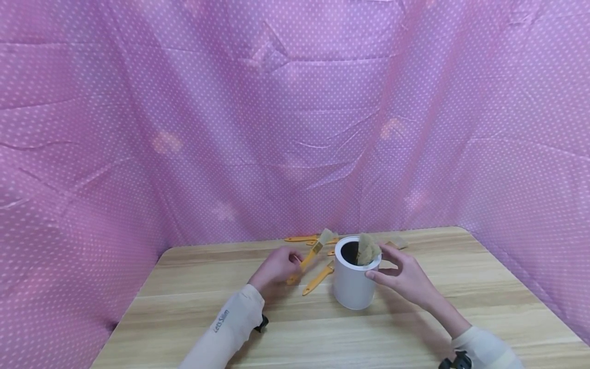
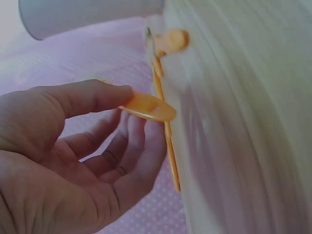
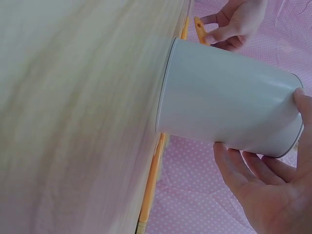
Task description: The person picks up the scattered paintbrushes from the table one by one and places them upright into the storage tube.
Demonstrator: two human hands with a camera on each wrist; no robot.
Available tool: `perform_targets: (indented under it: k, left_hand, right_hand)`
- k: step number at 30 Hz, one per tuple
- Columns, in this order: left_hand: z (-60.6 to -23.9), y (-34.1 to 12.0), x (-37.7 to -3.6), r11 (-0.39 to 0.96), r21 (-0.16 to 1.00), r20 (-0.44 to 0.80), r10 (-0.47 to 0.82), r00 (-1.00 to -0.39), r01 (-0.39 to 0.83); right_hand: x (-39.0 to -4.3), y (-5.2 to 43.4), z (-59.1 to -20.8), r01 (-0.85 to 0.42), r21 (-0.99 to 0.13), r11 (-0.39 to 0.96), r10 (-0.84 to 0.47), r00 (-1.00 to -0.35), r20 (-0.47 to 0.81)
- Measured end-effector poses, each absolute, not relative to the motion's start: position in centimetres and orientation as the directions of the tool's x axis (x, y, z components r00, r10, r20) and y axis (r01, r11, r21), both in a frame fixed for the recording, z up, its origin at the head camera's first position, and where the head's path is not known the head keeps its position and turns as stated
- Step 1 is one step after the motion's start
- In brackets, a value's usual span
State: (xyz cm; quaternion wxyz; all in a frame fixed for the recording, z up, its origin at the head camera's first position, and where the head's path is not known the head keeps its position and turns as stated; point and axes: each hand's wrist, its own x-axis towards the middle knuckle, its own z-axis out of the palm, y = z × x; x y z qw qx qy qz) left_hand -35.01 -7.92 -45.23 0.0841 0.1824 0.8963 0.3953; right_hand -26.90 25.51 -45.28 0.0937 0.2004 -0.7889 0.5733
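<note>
Two sleeved arms reach over a wooden table (image 1: 193, 307), one hand on a brush, the other at a white can.

The left sleeve (image 1: 228, 324) reads "Lets Slim". The left hand (image 1: 276, 266) pinches the orange handle of a paint brush (image 1: 312, 252) between thumb and curled fingers, bristles angled up and away. The right hand (image 1: 405, 277) cups the rim of the white cylinder (image 1: 352, 284), fingers loosely bent around its far side; a brush head (image 1: 367, 249) pokes out of it. More brushes (image 1: 318, 279) lie just behind and beside it. Pink polka-dot cloth (image 1: 295, 102) curtains the space behind.
</note>
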Motion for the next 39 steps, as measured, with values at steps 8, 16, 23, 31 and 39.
perform_targets:
  k: [8, 16, 23, 31, 39]
  left_hand:
    - [-43.6, -6.8, -34.1, 0.508, 0.823, 0.014, 0.426, -0.905, 0.252]
    - [-41.3, -5.7, -32.4, 0.311, 0.901, 0.125, 0.482, -0.867, 0.303]
    - [-38.8, -4.2, -30.1, 0.211, 0.854, 0.312, 0.523, -0.793, 0.475]
    - [-37.2, -2.1, -29.8, 0.075, 0.838, 0.430, 0.520, -0.738, 0.541]
    - [-37.4, -1.3, -30.6, 0.171, 0.806, 0.450, 0.447, -0.773, 0.567]
  right_hand:
    - [-26.9, 25.6, -45.4, -0.435, -0.861, 0.265, -0.211, -0.897, 0.388]
    - [-26.9, 25.4, -45.5, -0.442, -0.860, 0.254, -0.212, -0.893, 0.397]
    - [-26.8, 25.7, -45.6, -0.440, -0.863, 0.249, -0.218, -0.893, 0.393]
    - [-26.5, 26.3, -45.5, -0.426, -0.867, 0.258, -0.191, -0.902, 0.386]
    - [-26.9, 25.5, -45.5, -0.414, -0.875, 0.251, -0.201, -0.906, 0.372]
